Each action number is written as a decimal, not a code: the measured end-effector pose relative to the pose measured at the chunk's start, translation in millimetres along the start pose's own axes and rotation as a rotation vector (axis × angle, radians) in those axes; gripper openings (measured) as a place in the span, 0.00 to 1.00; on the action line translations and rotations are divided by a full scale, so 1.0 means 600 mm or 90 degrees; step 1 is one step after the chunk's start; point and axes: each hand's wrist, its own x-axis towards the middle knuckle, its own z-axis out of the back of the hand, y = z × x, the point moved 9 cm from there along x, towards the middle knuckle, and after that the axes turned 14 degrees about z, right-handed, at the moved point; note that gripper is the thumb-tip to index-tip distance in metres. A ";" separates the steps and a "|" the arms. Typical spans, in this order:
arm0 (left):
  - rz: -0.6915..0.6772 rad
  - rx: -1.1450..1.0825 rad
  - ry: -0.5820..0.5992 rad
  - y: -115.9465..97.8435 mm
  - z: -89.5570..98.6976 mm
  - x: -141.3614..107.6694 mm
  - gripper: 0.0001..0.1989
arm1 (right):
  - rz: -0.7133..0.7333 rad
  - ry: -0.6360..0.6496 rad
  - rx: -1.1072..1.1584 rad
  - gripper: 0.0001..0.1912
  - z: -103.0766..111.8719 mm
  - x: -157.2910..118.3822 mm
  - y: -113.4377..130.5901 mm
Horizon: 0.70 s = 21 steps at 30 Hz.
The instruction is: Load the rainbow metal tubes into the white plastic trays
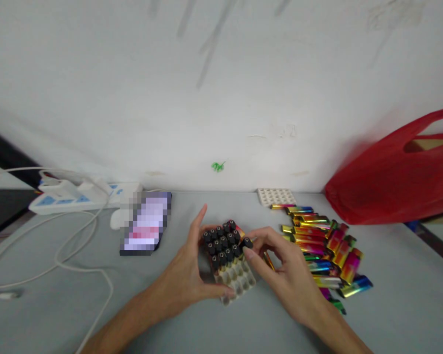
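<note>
Left hand [186, 282]: fingers spread around the left side of a pale pocketed tray [246, 281], thumb pressed on its near edge; tray sits at centre, in front of the person, slightly turned. Black-capped pieces [221, 243] stand close together in its far part, caps up; bare pockets show in the near part. Right hand [284, 268]: thumb and fingers closed on one capped piece [247, 243] at the tray's right side; whether it is seated in a pocket, cannot tell. Shiny multicoloured pieces [310, 239] lie heaped to the right on the grey table [192, 329]. Second pale tray [276, 196] lies beyond them near the wall, red bag [384, 177] at far right. Left side: phone [145, 223], white power strip [129, 194], loosely looped white cable [84, 269]
</note>
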 end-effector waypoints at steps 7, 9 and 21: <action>-0.041 0.040 0.009 0.010 -0.004 0.001 0.80 | 0.102 -0.003 -0.088 0.04 0.006 0.002 0.015; -0.047 0.038 0.003 0.011 -0.002 0.000 0.79 | 0.107 0.012 -0.077 0.08 0.004 0.000 0.017; -0.036 0.068 -0.008 0.011 0.000 0.002 0.79 | 0.120 -0.006 -0.418 0.13 0.021 0.007 -0.016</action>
